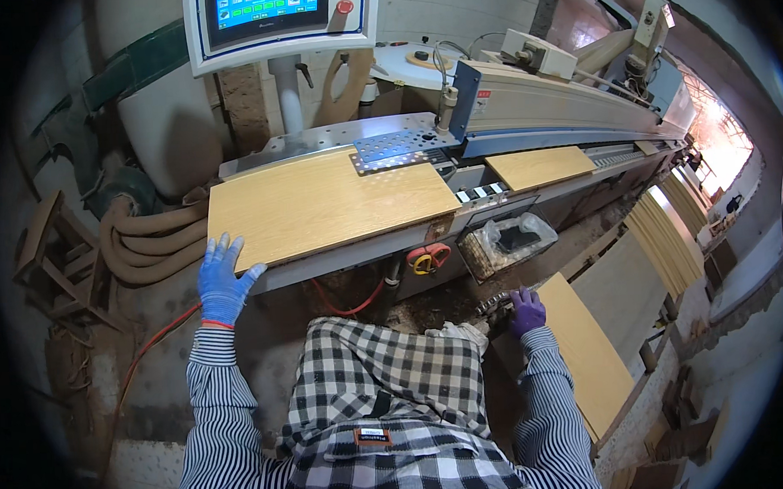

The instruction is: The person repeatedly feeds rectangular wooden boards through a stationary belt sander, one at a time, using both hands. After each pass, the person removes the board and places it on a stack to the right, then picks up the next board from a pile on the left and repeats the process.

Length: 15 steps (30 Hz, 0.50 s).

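Observation:
A wide light-wood panel (321, 199) lies on the machine's bed in front of me. My left hand (225, 285), in a blue glove with a red cuff edge, is at the panel's near left corner. Its fingers are spread, with the fingertips against the panel's edge. Down to the right, my right hand (527, 312) wears a purple glove, with its fingers curled. It is beside the left edge of another light-wood panel (589, 358); whatever it may hold is hidden.
An edge-banding machine (568, 109) runs off to the right, with a smaller panel (540, 167) on its track. A control screen (267, 7) stands above. A lined bin (512, 240), yellow-handled tape or scissors (428, 260), brown hoses (154, 244), a wooden stool (56, 256) and stacked panels (667, 235) surround me.

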Motion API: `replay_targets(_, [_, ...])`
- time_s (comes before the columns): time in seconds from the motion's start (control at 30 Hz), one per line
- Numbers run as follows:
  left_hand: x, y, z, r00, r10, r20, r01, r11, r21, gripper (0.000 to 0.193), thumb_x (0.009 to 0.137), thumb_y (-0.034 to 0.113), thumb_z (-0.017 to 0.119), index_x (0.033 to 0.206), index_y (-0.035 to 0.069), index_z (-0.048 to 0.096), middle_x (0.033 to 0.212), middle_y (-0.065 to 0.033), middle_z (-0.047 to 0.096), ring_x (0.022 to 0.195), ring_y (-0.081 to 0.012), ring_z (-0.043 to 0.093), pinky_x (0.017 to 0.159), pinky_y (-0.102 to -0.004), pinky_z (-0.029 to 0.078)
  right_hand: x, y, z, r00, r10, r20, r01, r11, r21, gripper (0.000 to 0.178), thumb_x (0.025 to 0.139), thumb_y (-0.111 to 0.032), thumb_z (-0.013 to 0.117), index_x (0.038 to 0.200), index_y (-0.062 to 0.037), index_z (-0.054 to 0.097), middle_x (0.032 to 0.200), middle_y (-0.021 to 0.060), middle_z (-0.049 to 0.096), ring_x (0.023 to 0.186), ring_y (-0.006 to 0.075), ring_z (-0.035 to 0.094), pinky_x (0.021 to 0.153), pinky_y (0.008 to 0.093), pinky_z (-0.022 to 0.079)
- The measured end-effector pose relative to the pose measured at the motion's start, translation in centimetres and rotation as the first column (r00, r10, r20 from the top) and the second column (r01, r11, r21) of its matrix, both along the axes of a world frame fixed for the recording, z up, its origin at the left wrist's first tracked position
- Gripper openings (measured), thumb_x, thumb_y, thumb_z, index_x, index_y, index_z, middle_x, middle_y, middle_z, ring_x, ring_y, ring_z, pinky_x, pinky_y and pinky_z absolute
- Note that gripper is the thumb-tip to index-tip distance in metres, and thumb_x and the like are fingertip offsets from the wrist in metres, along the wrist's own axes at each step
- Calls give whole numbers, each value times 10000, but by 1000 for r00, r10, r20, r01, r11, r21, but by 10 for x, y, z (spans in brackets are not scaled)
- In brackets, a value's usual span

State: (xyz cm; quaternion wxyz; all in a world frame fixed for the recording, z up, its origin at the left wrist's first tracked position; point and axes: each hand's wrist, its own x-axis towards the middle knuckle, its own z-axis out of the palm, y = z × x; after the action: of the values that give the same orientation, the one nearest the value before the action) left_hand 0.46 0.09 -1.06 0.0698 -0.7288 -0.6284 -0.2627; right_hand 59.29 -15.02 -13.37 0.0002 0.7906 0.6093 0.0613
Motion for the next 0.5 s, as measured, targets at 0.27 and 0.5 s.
replay_targets(0.27, [1, -2, 4, 1000, -8, 8, 8, 1000, -5, 667, 754, 472, 741, 1273, 82, 587, 1391, -180, 486, 1328, -359, 400, 1073, -432, 356, 2, -35, -45, 990, 54, -129, -19, 966, 258, 406, 842, -185, 606, 1240, -120, 557, 1348, 107, 522, 1223, 364, 445, 1016, 492, 350])
replay_targets(0.5, [-5, 1, -3, 999, -22, 44, 22, 1000, -4, 664, 749, 463, 748, 1273, 88, 588, 1396, -174, 484, 1330, -359, 395, 1073, -435, 354, -30, -80, -32, 986, -12, -164, 44, 980, 194, 428, 857, -175, 605, 1277, -117, 544, 1380, 118, 503, 1272, 383, 420, 1055, 504, 316])
